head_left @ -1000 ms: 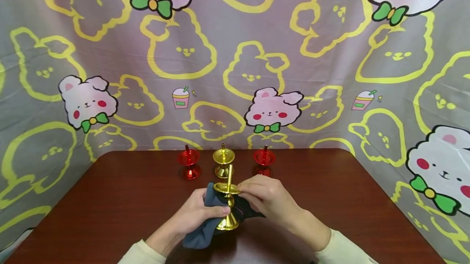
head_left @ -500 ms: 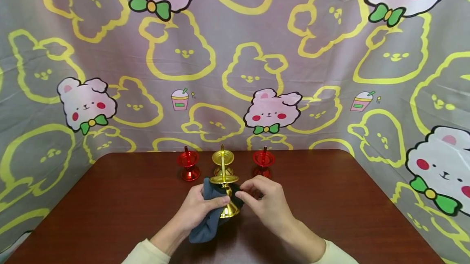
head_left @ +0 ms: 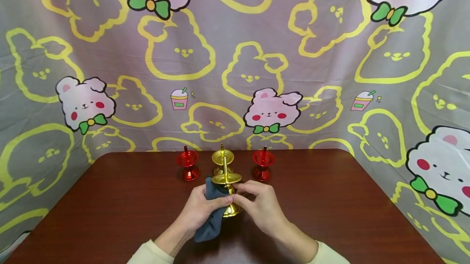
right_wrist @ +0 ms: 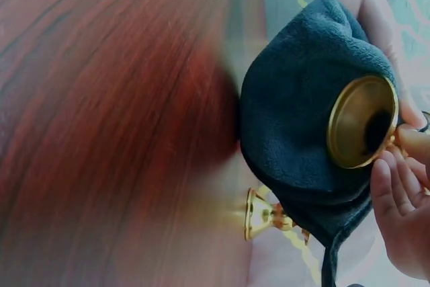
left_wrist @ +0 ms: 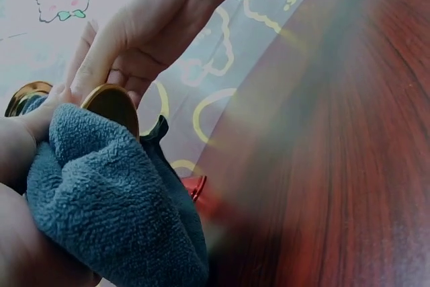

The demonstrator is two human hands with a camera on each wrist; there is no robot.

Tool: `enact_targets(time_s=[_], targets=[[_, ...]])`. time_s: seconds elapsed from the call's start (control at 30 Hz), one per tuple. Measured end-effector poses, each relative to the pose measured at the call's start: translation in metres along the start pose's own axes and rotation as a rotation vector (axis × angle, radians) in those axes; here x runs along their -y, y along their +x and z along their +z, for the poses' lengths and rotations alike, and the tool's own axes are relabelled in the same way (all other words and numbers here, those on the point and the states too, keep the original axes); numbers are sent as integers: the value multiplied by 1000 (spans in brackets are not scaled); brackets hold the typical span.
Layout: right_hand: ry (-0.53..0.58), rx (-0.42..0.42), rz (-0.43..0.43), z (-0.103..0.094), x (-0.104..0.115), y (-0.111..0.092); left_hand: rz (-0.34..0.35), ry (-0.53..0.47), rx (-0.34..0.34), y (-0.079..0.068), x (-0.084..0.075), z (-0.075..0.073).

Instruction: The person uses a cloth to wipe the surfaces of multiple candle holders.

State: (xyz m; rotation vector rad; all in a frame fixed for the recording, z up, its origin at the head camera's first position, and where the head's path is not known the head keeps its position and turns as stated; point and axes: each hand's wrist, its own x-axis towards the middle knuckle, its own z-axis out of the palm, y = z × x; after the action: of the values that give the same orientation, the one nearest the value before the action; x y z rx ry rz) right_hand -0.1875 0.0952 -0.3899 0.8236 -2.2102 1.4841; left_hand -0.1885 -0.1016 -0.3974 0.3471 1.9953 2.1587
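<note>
A shiny gold candle holder [head_left: 231,209], with a flat dish and an upright spike, is held off the table between both hands. My left hand [head_left: 196,211] grips it through a blue-grey cloth [head_left: 213,227], the thumb lying across the stem. In the left wrist view the cloth [left_wrist: 114,193] bunches over the palm, covering most of the holder. My right hand [head_left: 262,207] pinches at the stem just under the dish, thumb close to the left thumb. In the right wrist view the holder's round foot [right_wrist: 363,122] faces the camera against the cloth.
Along the far side of the brown table [head_left: 110,198] stand a red candle holder [head_left: 189,168], a gold one [head_left: 220,158] partly behind the held one, and another red one [head_left: 263,168]. A patterned curtain [head_left: 220,31] hangs behind the table.
The held candle holder has shifted slightly up and is more upright. My right fingers have moved from the dish's rim down to the stem, and dark cloth beside them has gone from view.
</note>
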Motion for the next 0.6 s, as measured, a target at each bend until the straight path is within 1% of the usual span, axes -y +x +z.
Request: enact_targets(time_s=[0.13, 0.2, 0.27, 0.33, 0.43, 0.5, 0.6], targets=[[17, -49, -55, 6, -3, -1, -4, 11, -26, 0, 1, 2], [21, -68, -84, 9, -3, -2, -6, 10, -18, -1, 0, 1], [2, -88, -110, 12, -3, -2, -7, 11, 8, -1, 1, -1], [-32, -105, -118, 15, -2, -2, 2, 14, 48, 0, 1, -3], [-99, -107, -117, 18, 1, -3, 14, 22, 129, -2, 3, -6], [-142, -88, -103, 17, 3, -2, 20, 23, 183, -3, 3, -9], [-184, -31, -57, 13, 5, -1, -11, -18, 258, -7, -1, -13]])
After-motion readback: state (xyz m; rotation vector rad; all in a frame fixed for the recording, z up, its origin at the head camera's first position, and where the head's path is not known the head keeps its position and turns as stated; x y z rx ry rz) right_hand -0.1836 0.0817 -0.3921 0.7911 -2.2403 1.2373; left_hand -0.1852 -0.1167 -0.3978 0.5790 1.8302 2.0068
